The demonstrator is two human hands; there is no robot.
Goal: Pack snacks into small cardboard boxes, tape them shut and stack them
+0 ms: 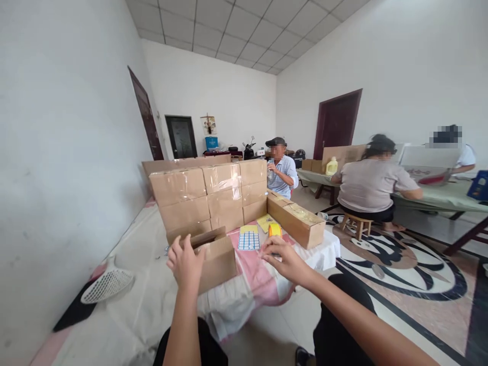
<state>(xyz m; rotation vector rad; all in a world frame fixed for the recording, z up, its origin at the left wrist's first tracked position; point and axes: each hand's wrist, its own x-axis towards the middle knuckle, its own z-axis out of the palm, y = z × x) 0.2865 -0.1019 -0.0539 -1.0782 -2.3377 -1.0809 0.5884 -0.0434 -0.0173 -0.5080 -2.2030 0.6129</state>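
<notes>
One splay-fingered left hand (pixel 187 262) could shove the carton (pixel 219 267) over the worktop's (pixel 255 277) near edge; right hand's (pixel 285 259) grip unclear.

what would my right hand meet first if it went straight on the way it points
Probably the blue-and-white sheet, just beyond the right hand; depth is unclear, so it might pass above that and meet the open cardboard box.

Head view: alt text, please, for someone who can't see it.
A person's left hand is at an open cardboard box on a cloth-covered table; the right hand is near a yellow tape roll and a blue-lined sheet. Taped cartons are stacked behind.
</notes>
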